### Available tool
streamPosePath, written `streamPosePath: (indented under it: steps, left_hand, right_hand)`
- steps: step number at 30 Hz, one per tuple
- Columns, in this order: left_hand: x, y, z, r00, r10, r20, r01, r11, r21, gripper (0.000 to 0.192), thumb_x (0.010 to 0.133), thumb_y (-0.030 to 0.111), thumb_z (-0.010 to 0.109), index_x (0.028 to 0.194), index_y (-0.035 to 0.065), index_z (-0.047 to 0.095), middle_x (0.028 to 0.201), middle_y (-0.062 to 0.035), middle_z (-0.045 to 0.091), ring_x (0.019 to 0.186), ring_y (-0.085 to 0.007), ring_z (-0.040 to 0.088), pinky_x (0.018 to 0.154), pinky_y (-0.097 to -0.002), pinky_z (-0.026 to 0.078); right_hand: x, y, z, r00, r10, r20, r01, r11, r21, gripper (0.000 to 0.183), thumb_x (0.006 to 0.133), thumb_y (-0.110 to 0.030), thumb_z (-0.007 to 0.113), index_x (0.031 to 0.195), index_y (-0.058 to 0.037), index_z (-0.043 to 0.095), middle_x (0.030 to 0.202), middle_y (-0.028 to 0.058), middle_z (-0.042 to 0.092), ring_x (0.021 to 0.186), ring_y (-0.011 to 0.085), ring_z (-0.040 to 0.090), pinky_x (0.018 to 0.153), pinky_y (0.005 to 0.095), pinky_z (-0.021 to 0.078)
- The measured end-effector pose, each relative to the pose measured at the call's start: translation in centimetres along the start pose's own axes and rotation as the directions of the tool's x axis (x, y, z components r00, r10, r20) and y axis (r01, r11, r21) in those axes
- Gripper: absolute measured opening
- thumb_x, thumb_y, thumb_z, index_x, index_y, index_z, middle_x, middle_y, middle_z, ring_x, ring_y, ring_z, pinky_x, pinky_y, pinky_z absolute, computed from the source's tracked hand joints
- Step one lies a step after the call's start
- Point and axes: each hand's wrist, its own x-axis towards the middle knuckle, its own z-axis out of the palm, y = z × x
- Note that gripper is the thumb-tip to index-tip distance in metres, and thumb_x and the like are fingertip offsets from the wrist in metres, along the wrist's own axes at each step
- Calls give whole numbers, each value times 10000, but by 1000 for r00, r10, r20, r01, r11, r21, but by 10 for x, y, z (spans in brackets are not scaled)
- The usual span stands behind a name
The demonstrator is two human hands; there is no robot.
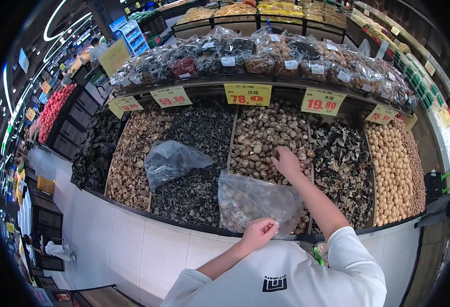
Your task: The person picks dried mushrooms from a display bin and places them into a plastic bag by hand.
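My left hand [261, 231] pinches the edge of a clear plastic bag [253, 201]. The bag lies spread over the front of a bin of dried shiitake mushrooms [263, 126]. Some mushrooms show through its film; whether they are inside or beneath it, I cannot tell. Farther back, my right hand [287, 163] reaches down to the mushrooms with bent fingers, and what its fingertips hold is not visible. Left of it, another plastic bag [175, 161] with dark contents rests on dried black fungus [200, 126].
Bin dividers [231, 142] separate the goods. Right of the mushrooms are black-and-pale dried fungus [340, 169] and round tan dried goods [390, 169]. Price signs [248, 94] hang below a shelf of bagged dried goods [248, 50]. A shopping basket with a green handle [318, 255] is partly hidden by my body.
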Motion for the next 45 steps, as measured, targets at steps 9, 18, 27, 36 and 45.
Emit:
streamPosePath:
  steps: [9, 18, 27, 36, 45]
  left_hand:
    - [4, -2, -11, 1000, 3, 18, -3, 1000, 13, 89, 920, 94, 755, 907, 16, 716, 734, -33, 652, 607, -66, 571, 561, -244, 462]
    - [17, 1, -18, 996, -51, 67, 56, 995, -79, 106, 936, 109, 731, 918, 10, 696, 727, -45, 651, 590, -82, 580, 554, -252, 466]
    - [24, -3, -11, 991, 40, 129, -31, 997, -73, 96, 924, 95, 733, 898, 13, 691, 704, -45, 629, 570, -90, 557, 532, -268, 439]
    - [27, 3, -17, 981, 95, 168, -86, 994, -63, 70, 918, 51, 735, 883, 4, 696, 749, -45, 662, 599, -89, 585, 545, -251, 452]
    - [30, -2, -26, 984, 62, 166, -44, 993, -111, 96, 939, 79, 719, 906, 1, 672, 751, -36, 650, 608, -78, 579, 561, -248, 457]
  right_hand:
    - [0, 5, 24, 985, 69, -161, -76, 997, -32, 229, 922, -227, 703, 1056, -44, 668, 1000, 147, 690, 851, 378, 688, 733, 482, 561]
    - [-153, 44, -65, 770, 636, 53, -365, 370, 854, 154, 1001, -137, 651, 1129, -51, 660, 852, -16, 659, 601, 55, 552, 504, 216, 432]
    - [-217, 21, -56, 606, 789, 97, -396, 193, 898, 161, 1016, -170, 627, 1141, -73, 596, 883, -7, 642, 630, 69, 586, 536, 204, 447]
    - [-217, 15, -81, 815, 516, 263, -531, 485, 695, 135, 1005, -106, 640, 1065, 3, 694, 866, 22, 705, 721, 94, 655, 658, 244, 526]
    - [-115, 45, -69, 902, 431, 3, -367, 763, 532, 166, 956, -102, 698, 1077, 11, 686, 906, 70, 711, 793, 127, 671, 703, 279, 555]
